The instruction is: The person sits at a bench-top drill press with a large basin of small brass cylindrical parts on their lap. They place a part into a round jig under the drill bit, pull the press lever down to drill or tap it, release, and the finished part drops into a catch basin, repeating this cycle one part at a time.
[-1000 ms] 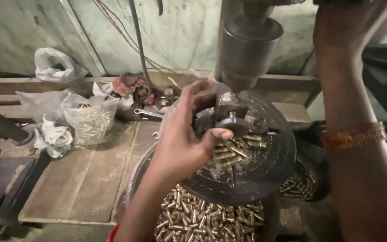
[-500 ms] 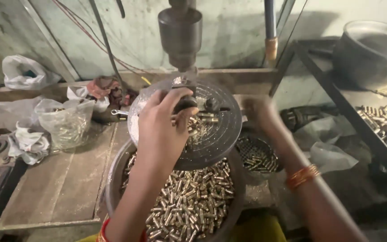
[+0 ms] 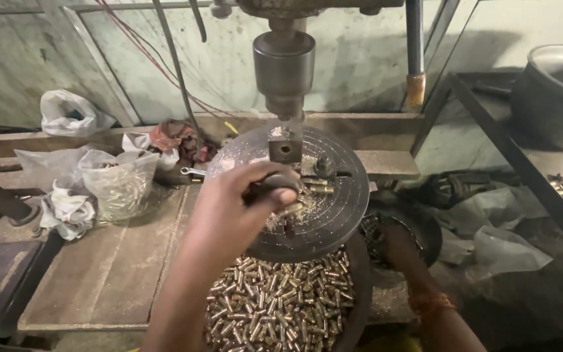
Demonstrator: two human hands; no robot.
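Head view, left hand fingers curled round dark handle, right hand seemingly hidden.

At centre frame the left hand is gripping a dark handle over the round drill plate, its fingers curling around it. The right hand is reaching down behind the plate, hidden. A pan of brass pieces is sitting at the bottom; a plastic bag is resting on the tabletop at left.
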